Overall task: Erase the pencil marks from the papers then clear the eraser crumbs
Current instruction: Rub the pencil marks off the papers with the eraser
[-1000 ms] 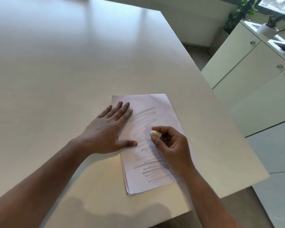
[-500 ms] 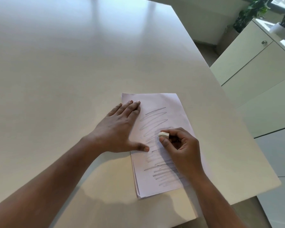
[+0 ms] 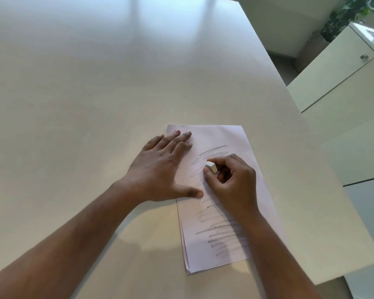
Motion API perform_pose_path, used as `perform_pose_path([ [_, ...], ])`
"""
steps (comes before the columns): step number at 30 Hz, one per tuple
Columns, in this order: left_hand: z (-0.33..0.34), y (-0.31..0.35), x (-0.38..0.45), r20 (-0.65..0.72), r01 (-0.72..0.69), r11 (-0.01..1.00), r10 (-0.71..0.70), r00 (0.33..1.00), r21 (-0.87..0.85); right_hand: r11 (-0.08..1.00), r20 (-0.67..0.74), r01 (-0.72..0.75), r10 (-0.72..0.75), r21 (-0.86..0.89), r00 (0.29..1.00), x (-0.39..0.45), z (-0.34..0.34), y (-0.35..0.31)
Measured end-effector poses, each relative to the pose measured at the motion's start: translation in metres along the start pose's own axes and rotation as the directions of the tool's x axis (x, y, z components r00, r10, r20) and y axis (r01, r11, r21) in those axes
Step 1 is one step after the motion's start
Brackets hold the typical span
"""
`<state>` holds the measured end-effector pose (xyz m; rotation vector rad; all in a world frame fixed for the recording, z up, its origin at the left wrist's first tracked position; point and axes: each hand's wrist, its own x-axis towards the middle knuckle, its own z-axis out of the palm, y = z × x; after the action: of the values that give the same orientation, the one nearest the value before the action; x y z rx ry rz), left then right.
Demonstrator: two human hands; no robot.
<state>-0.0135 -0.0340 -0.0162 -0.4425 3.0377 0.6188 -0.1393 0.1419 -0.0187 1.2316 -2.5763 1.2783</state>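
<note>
A small stack of white papers (image 3: 221,134) lies near the table's right front edge. The top sheet bears grey pencil marks (image 3: 213,154) in zigzag lines from its middle down to its near end. My left hand (image 3: 160,169) lies flat with straight fingers on the sheet's left edge, thumb stretched toward the marks. My right hand (image 3: 231,182) pinches a small white eraser (image 3: 211,166) between thumb and fingers and holds it against the upper pencil marks. My right wrist hides part of the lower marks.
The large white table (image 3: 95,93) spreads far to the left and back. Its right edge runs close to the papers. White cabinets (image 3: 343,87) with small knobs stand to the right, with a green plant (image 3: 343,16) behind them.
My right hand with the eraser has moved a little up the sheet toward the upper marks. My left hand stays pressed on the paper. The camera view has shifted slightly.
</note>
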Motion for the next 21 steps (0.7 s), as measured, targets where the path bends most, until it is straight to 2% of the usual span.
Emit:
perform_pose_path([
  [3,0.004,0.001,0.000,-0.017,0.007,0.999,-0.007,1.000,0.034,0.999,0.006,0.007,-0.007,-0.034,1.000,-0.001,0.001,0.000],
  [8,0.005,0.000,0.002,0.027,0.015,0.994,-0.018,0.999,0.107,0.998,-0.031,0.013,-0.015,-0.055,0.999,0.000,0.003,-0.001],
  [13,0.005,0.000,0.003,0.059,0.030,0.991,-0.037,0.998,0.127,0.997,-0.114,-0.075,0.074,-0.007,0.991,0.000,0.001,-0.001],
  [17,0.005,0.001,0.003,0.067,0.032,0.991,-0.041,0.997,0.133,0.994,-0.042,0.076,-0.080,-0.081,0.996,-0.004,0.006,-0.009],
  [21,0.005,0.001,0.004,0.072,0.032,0.991,-0.042,0.997,0.131,0.985,0.037,0.149,-0.147,-0.087,0.988,-0.004,0.012,-0.016],
])
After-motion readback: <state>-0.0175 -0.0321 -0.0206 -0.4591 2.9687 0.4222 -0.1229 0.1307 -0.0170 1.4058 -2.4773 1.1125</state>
